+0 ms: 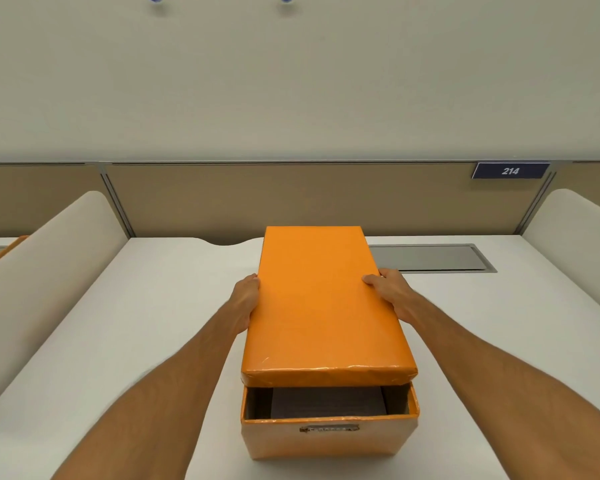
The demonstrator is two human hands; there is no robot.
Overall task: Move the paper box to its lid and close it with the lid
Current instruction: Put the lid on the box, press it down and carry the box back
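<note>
Both hands, left hand [246,299] and right hand [390,292], grip the orange lid [321,306] by its sides, fingers pressed together, above the open box [326,441] on the desk [153,323] (its small label unreadable); a sign [510,170] reads 214.

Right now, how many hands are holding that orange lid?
2. The left hand grips the lid on its left edge, the right hand on its right edge, above the open box.
</note>
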